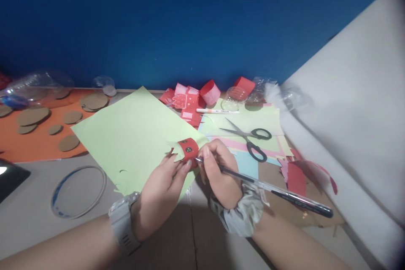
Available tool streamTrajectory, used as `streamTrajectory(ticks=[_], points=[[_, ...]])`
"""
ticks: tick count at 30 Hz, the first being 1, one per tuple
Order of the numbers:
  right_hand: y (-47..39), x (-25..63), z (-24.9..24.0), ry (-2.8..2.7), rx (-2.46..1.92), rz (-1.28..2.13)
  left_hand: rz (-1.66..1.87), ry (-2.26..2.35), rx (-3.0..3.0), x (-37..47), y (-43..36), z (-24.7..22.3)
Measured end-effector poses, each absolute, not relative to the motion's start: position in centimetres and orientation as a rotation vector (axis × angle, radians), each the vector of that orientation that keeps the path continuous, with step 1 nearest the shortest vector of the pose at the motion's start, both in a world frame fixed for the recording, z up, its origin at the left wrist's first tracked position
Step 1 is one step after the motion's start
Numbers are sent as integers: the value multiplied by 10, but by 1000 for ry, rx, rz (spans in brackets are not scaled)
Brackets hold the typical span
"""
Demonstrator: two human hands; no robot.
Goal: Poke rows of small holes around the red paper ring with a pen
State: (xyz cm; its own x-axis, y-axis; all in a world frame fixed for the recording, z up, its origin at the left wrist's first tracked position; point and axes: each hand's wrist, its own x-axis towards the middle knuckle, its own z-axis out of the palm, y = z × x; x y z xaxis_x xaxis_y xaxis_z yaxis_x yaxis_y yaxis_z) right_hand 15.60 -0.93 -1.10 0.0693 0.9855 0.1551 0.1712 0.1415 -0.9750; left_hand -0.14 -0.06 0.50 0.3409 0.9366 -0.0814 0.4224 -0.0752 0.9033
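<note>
My left hand [163, 190] grips a small red paper roll [190, 147] with black-ringed spots drawn on it and jagged pale green paper at its left end. In my right hand [221, 173] is a black ballpoint pen [272, 190], pinched near the tip, its long barrel slanting down to the right. The pen's tip meets or nearly meets the red roll. Both hands are over the lower right part of a light green paper sheet [136, 130].
Open scissors [249, 135] and a white marker [217, 111] lie on coloured papers at right. Red paper rings [210, 92] and clear plastic pieces line the blue wall [190, 21]. Cardboard discs [33, 116] rest on orange paper at left, near a white ring [101, 177].
</note>
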Motion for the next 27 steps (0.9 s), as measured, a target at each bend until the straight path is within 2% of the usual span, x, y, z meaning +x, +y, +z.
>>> streamTrajectory(ticks=[27], points=[[-9,156,-5,-1366,-1311,1028,707,1252,1712,-3,-2,2]])
